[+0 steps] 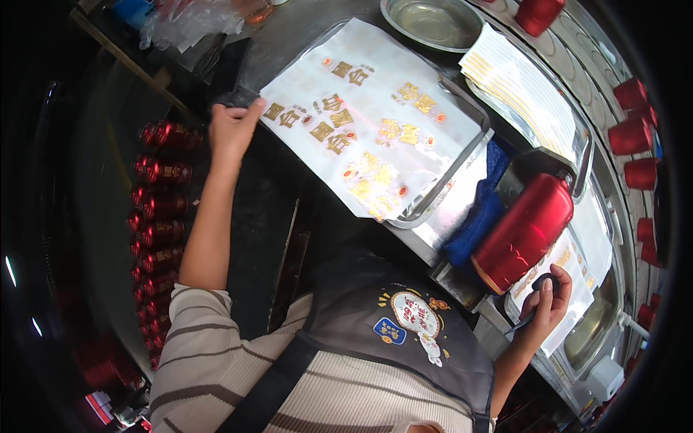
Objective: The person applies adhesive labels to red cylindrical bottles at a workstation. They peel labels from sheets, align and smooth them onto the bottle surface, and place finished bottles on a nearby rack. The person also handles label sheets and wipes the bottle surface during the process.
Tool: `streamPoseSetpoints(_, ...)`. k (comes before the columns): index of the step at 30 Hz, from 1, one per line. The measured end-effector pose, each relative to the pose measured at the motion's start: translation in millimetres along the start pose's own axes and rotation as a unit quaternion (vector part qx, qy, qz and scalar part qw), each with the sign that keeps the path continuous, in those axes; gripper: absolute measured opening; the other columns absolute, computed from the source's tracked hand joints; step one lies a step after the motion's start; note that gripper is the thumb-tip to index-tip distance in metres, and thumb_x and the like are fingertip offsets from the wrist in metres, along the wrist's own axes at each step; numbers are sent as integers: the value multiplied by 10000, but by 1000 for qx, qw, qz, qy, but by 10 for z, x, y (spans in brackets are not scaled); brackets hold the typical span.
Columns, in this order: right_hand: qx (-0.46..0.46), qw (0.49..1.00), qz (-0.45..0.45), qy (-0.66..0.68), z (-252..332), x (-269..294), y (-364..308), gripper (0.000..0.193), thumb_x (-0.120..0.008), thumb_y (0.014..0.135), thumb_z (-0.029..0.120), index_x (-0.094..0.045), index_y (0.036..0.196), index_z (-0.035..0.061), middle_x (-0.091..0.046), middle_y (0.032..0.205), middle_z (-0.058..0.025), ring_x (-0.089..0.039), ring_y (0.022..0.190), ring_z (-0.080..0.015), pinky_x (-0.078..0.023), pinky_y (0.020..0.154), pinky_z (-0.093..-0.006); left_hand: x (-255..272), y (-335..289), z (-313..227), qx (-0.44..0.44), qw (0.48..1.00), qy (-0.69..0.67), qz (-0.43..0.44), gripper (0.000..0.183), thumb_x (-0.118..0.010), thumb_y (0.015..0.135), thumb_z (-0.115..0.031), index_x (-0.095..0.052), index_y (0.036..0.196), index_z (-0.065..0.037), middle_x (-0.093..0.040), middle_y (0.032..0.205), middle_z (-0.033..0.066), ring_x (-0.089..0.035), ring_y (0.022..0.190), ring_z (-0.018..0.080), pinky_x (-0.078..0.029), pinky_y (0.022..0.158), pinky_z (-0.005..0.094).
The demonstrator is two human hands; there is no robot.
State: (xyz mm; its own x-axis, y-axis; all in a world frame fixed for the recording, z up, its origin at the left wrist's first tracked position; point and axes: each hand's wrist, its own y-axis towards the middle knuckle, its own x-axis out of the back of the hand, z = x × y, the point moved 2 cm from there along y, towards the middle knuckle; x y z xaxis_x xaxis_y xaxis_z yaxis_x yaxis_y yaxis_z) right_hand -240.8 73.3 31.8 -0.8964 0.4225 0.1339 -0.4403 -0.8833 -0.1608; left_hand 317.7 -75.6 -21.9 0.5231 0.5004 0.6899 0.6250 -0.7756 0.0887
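At the table's left edge, my left hand (pixel 232 133) is closed, thumb and finger together beside a dark flat object (pixel 231 66); what lies between the fingertips is unclear. Fingers of my right hand (pixel 550 307) curl around a small dark round-ended tool (pixel 546 282). Just beyond that hand, a shiny red bottle (pixel 525 232) lies tilted on its side, its cap end pointing away, in a dark holder beside a blue cloth (pixel 473 227). Between my hands, a white sheet with gold decals and small red seals (pixel 368 144) covers a metal tray (pixel 462 173).
A metal bowl (pixel 433 25) stands at the back, near a yellow-striped sheet (pixel 523 90). Red bottles (pixel 162 202) stand in rows at left; red containers (pixel 628 137) line the slatted conveyor at right. A crumpled clear plastic bag (pixel 191 22) lies at the far left.
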Motion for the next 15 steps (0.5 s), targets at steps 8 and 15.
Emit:
streamPoseSetpoints(8,-13,998,-9,-54,134,-173,3,295,-587,929,105,-554,1203,-1,-555,843,-18,-351,546,-8,-222,474,-171,-166,-229,-68,96,973,-179,114,499,-860,722,-237,-493,930,29,-646,785,99,-587,618,110,-460,565,260)
streamPoseSetpoints(15,11,999,-8,-52,103,-142,35,294,-601,932,121,-562,1202,10,-565,834,-18,-327,511,5,-197,447,-166,-111,-186,-16,165,945,-273,74,396,-791,810,-166,-475,973,7,-671,816,93,-617,645,117,-419,548,235)
